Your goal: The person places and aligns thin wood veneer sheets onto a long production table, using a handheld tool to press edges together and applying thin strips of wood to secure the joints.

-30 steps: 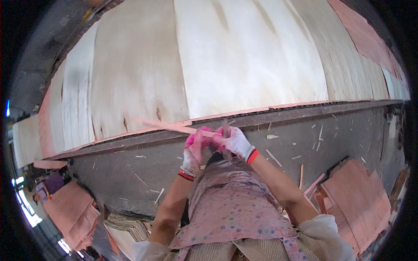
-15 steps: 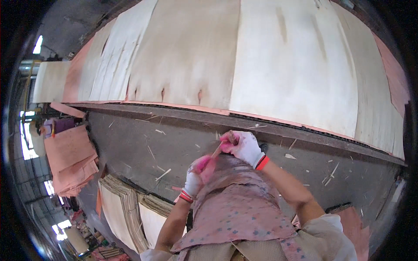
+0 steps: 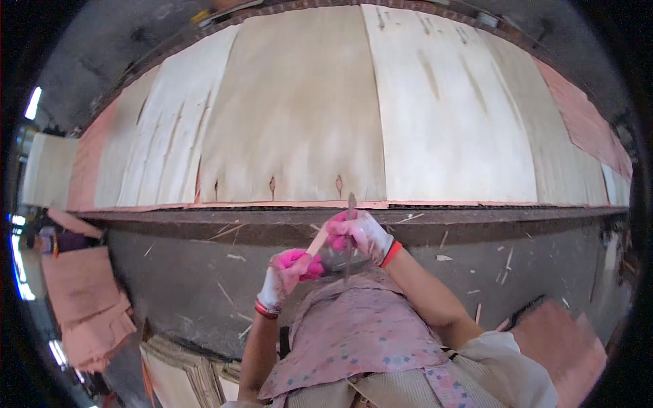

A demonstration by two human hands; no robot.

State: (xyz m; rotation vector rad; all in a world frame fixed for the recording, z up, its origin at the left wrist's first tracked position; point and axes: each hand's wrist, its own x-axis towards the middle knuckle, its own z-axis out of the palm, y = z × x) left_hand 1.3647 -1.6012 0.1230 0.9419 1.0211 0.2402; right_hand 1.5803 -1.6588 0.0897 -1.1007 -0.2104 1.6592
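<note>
While your left hand (image 3: 291,270) is closed on the lower end of a pale strip (image 3: 316,243) at mid-frame, your right hand (image 3: 359,234) grips a dark tool (image 3: 352,202) and apparently the strip's upper end, probably for steadiness; wood sheets (image 3: 296,102) lie flat across the upper frame.

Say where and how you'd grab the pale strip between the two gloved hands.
Probably pinch the strip by its flat faces near the lower-left end, coming from the left, where the left hand is. It is narrow, looks thin, and slants up toward the right hand, which holds a dark tool; a left approach should avoid that.
</note>
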